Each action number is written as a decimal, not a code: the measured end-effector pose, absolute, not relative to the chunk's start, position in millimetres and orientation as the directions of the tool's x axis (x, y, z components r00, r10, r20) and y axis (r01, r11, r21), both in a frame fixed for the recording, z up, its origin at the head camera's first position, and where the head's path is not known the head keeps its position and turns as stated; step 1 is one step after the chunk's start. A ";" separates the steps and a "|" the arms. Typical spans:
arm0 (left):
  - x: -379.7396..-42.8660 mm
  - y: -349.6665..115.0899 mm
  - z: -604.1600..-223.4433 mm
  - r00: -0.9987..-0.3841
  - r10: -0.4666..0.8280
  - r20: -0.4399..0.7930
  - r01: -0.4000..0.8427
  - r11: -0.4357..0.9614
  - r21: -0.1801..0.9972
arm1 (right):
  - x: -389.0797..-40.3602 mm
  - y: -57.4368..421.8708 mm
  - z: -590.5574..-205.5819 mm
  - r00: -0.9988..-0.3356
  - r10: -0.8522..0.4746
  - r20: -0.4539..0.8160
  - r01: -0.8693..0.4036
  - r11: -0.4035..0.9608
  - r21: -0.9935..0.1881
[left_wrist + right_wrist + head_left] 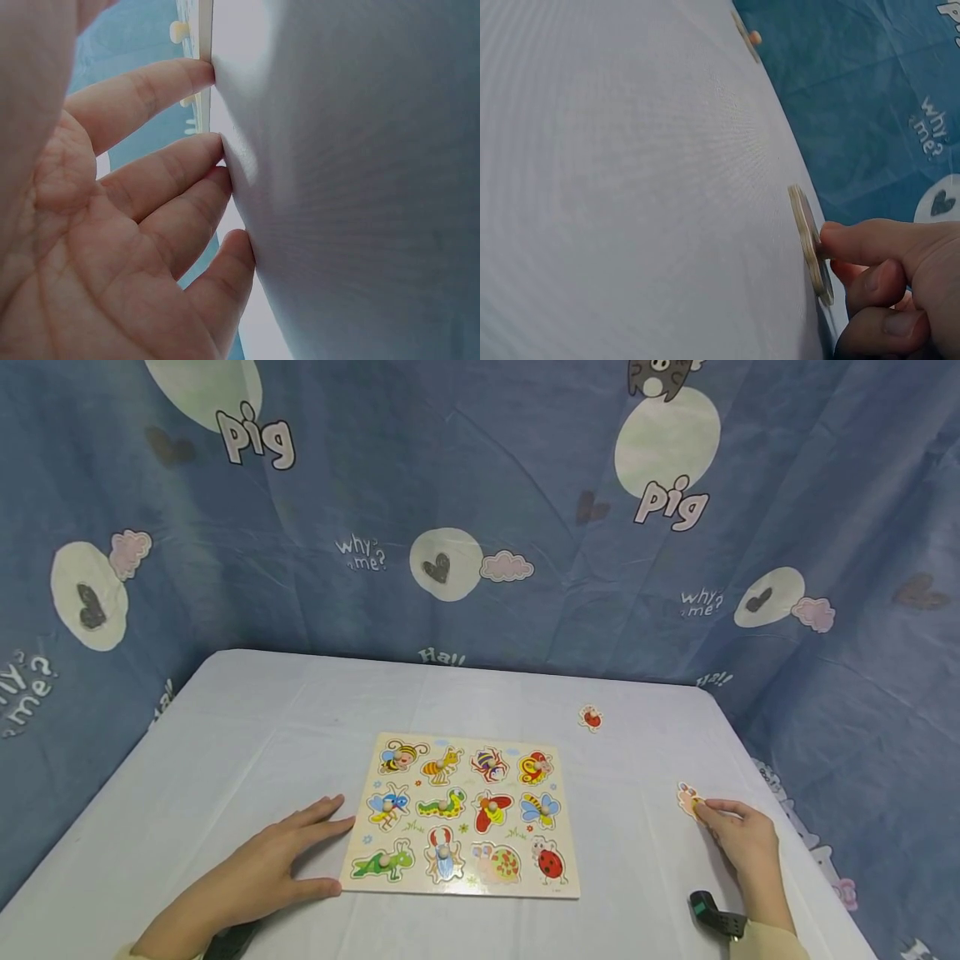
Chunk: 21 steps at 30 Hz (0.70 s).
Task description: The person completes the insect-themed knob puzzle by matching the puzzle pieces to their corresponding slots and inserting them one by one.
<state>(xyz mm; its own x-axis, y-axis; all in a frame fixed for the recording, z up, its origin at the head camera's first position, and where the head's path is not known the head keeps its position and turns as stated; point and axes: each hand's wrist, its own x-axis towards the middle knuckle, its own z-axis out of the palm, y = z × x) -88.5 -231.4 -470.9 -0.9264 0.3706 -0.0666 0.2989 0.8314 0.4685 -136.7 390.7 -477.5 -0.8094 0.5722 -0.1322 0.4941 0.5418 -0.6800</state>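
Observation:
A wooden insect puzzle board lies on the table, most of its pictures carrying small knobs. My left hand rests at its left edge, fingers spread and thumb by the lower left corner. In the left wrist view, the fingertips reach the board's side. Off to the right, my right hand pinches a small puzzle piece with a pinkish end, partly covered by the fingers. The right wrist view shows this piece edge-on, close to the cloth, with thumb and finger at its knob.
A ladybug puzzle piece lies beyond the board's far right corner; its knob faces up in the right wrist view. White cloth covers the table. A blue printed curtain hangs behind and at both sides.

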 end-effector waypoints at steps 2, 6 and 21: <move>-88.4 -231.9 -471.7 -0.924 0.378 -0.062 0.307 0.828 0.468 | -136.6 389.9 -477.8 -0.812 0.569 -0.128 0.493 0.551 -0.673; -88.2 -232.5 -472.0 -0.922 0.382 -0.056 0.313 0.825 0.470 | -136.8 389.5 -479.0 -0.825 0.554 -0.112 0.478 0.579 -0.660; -87.7 -232.5 -472.1 -0.922 0.383 -0.050 0.316 0.823 0.471 | -136.2 390.9 -480.5 -0.871 0.484 -0.086 0.420 0.642 -0.642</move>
<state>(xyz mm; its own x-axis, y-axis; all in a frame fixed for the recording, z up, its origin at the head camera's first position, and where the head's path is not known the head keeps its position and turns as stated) -87.7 -232.5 -472.1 -0.9224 0.3830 -0.0501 0.3163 0.8233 0.4714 -136.2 390.9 -480.5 -0.8711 0.4836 -0.0859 0.4196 0.6418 -0.6419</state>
